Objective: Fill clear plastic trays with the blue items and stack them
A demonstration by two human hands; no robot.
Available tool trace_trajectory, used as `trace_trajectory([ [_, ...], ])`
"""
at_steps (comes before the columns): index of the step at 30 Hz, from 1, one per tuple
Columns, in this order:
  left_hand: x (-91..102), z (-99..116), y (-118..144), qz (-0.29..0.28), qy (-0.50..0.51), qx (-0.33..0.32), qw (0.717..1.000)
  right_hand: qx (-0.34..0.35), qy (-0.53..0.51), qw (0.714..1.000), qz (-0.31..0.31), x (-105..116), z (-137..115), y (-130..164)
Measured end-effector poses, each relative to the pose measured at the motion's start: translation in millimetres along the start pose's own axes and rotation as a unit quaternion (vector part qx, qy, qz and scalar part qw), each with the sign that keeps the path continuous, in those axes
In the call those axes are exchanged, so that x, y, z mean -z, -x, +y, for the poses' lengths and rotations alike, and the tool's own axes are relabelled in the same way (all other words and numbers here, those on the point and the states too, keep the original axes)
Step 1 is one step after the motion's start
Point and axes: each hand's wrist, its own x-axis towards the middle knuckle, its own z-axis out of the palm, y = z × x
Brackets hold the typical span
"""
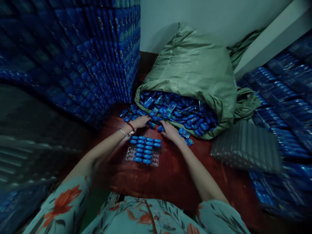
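Observation:
A clear plastic blister tray (131, 155) lies on the red table in front of me, its middle columns and top rows filled with glossy blue oval pieces (147, 151). Beyond it, my left hand (141, 122) has its fingers bent down onto the small blue packs spilling from a sack. Just right of it, my right hand (170, 131) closes its fingertips around a small blue pack (161, 128). Another blue pack (151, 124) lies between the two hands. What the left fingertips pinch is partly hidden.
A large green woven sack (192, 61) lies with its mouth towards me, full of blue packs (175, 109). Tall stacks of blue packages (109, 48) rise at left, with more packages (280, 123) at right. Stacked clear trays (246, 146) stand on the red table (170, 175).

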Motion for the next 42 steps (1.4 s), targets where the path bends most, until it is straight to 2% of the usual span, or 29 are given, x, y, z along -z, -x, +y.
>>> trace_trajectory([
  [2, 10.2, -3.6, 23.5, 0.019, 0.018, -0.003, 1.000, 0.011, -0.086, 0.994, 0.073, -3.9, 13.1, 20.0],
  [4, 22.0, -6.6, 60.6, 0.055, 0.034, 0.004, 0.998, -0.001, -0.210, 0.968, 0.140, -11.6, 24.7, 48.0],
  [8, 34.1, -5.5, 151.7, 0.181, 0.065, 0.078, 0.978, -0.062, -0.389, 0.908, 0.139, -39.6, 23.6, 106.2],
  [11, 25.4, 5.8, 207.3, 0.211, 0.093, 0.154, 0.961, -0.058, -0.434, 0.883, 0.168, -62.0, 2.4, 128.2],
  [14, 7.2, 25.2, 235.0, 0.254, 0.132, 0.224, 0.932, -0.002, -0.384, 0.900, 0.207, -72.8, -16.5, 127.0],
  [17, -8.6, 45.2, 237.1, 0.293, 0.134, 0.228, 0.919, 0.103, -0.278, 0.935, 0.193, -67.9, -21.7, 117.8],
  [20, -17.1, 57.0, 226.6, 0.309, 0.106, 0.158, 0.932, 0.163, -0.129, 0.967, 0.147, -51.8, -20.4, 112.4],
  [22, -20.6, 58.5, 218.6, 0.296, 0.068, 0.114, 0.946, 0.181, -0.030, 0.977, 0.111, -39.4, -22.1, 110.5],
  [25, -23.9, 55.6, 209.6, 0.240, -0.008, 0.073, 0.968, 0.213, 0.066, 0.973, 0.051, -24.2, -31.0, 106.9],
  [28, -22.4, 55.5, 203.9, 0.161, -0.078, 0.030, 0.983, 0.227, 0.107, 0.968, 0.005, -15.7, -40.9, 102.2],
  [30, -18.2, 59.4, 200.1, 0.109, -0.114, 0.006, 0.987, 0.218, 0.118, 0.969, -0.002, -14.2, -44.0, 100.5],
  [33, -10.2, 68.4, 191.0, 0.042, -0.151, -0.019, 0.987, 0.209, 0.124, 0.970, 0.031, -19.7, -41.3, 102.8],
  [36, -4.4, 74.5, 180.5, -0.012, -0.178, -0.030, 0.983, 0.213, 0.094, 0.966, 0.115, -34.5, -29.2, 109.5],
  [38, -2.4, 74.9, 177.6, -0.023, -0.201, -0.029, 0.979, 0.164, 0.047, 0.965, 0.197, -45.9, -15.9, 112.8],
  [40, -0.7, 72.4, 180.0, -0.016, -0.226, -0.034, 0.973, 0.041, 0.013, 0.962, 0.269, -54.6, -0.1, 112.3],
  [42, 2.3, 68.6, 183.7, 0.021, -0.243, -0.046, 0.969, -0.097, 0.013, 0.953, 0.285, -59.0, 14.5, 107.9],
])
